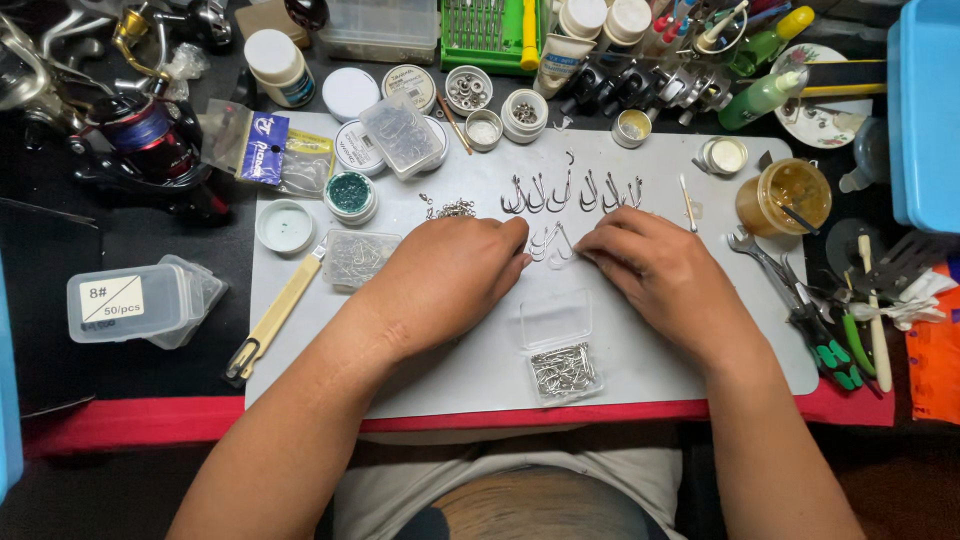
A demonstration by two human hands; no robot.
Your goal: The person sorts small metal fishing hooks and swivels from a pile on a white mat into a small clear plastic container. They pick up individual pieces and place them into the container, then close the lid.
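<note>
Hooks (551, 243) lie on the white mat (480, 360) between both hands, left hand (445, 275) and right hand (655, 265) fingers curled loosely, fingertips touching them, grip itself hidden.

Work mat (480, 350): pale grey. Table edge (140, 418): red. Fishing hooks (560, 192): silver. Screwdriver rack (487, 35): green, with yellow handle (530, 32). Bottles (762, 97): green. Jar (783, 195): amber. Plate (812, 122): white, floral pattern. Bin (925, 110): blue.
</note>
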